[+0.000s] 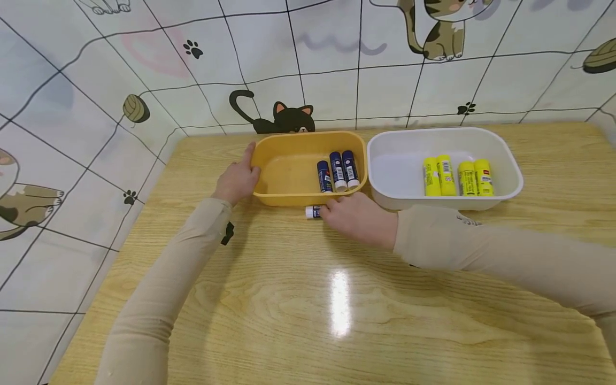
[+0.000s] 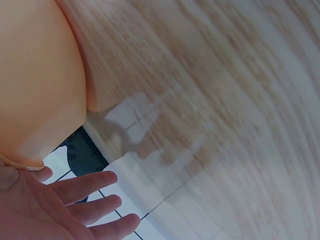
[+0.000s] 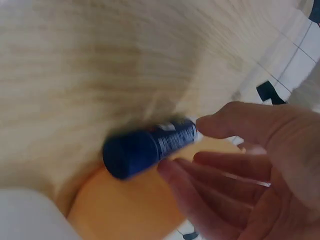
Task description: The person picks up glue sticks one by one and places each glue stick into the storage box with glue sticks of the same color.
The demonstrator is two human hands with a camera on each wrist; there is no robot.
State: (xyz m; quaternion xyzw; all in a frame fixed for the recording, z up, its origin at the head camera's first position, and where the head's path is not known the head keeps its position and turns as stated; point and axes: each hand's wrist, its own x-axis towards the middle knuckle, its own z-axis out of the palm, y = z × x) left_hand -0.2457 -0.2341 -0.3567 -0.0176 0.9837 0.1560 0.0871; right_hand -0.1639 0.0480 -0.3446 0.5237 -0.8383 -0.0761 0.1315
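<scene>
In the head view, my right hand [image 1: 358, 218] is low at the front of the yellow bin [image 1: 298, 200], thumb and fingertips around a blue glue stick [image 1: 314, 212] with a white end. The right wrist view shows this glue stick [image 3: 150, 147] lengthwise, the thumb at its white end and a fingertip along its side. My left hand [image 1: 237, 181] rests against the bin's left rim. Its other fingers [image 2: 100, 202] stretch out straight below the rim in the left wrist view. Inside the bin, three blue glue sticks [image 1: 338, 172] stand together at the right.
A white bin [image 1: 392, 204] stands right of the yellow one, with several yellow glue sticks [image 1: 446, 175] inside. Both sit on a wood-grain table [image 1: 269, 299] near a tiled wall [image 1: 332, 101] with cat drawings. The wall also runs along the left.
</scene>
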